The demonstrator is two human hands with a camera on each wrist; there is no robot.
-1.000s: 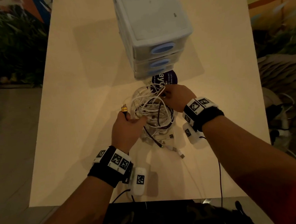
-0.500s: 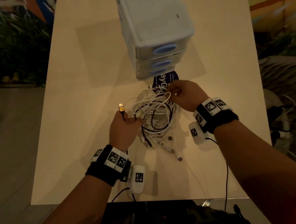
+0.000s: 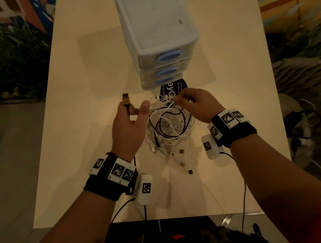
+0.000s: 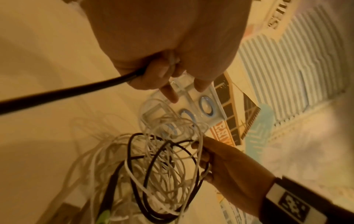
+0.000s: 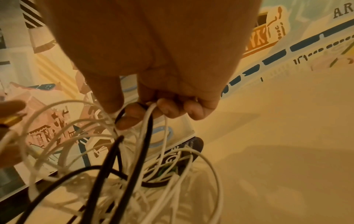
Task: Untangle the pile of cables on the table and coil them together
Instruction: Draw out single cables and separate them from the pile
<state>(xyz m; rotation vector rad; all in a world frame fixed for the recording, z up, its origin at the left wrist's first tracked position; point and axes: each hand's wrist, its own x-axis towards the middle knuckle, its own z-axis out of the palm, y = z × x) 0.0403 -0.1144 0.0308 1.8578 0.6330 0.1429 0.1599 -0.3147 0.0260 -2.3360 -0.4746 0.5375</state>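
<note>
Head view: the left hand (image 3: 126, 130) grips a black cable (image 3: 128, 112) just below its gold plug (image 3: 126, 100), which points up and away from the person, while the right hand (image 3: 197, 106) pinches white strands at the top of the cable pile (image 3: 168, 128), whose lower loops and loose connectors lie on the table (image 3: 85, 85) between the two wrists; a white drawer unit (image 3: 159, 33) stands just beyond the pile, with a dark round sticker (image 3: 174, 88) at its foot. Left wrist view: hidden from the head camera, the left fingers (image 4: 153, 72) curl around the black cable, which runs out towards the left edge; the index finger points loosely forward, and the right hand (image 4: 229, 171) holds the far side of the lifted loops. Right wrist view: the right fingers (image 5: 172, 109) curl round both white and black strands together, thumb pressed against them, a detail the head view does not resolve; the gold plug (image 5: 9, 119) shows at the left edge.
</note>
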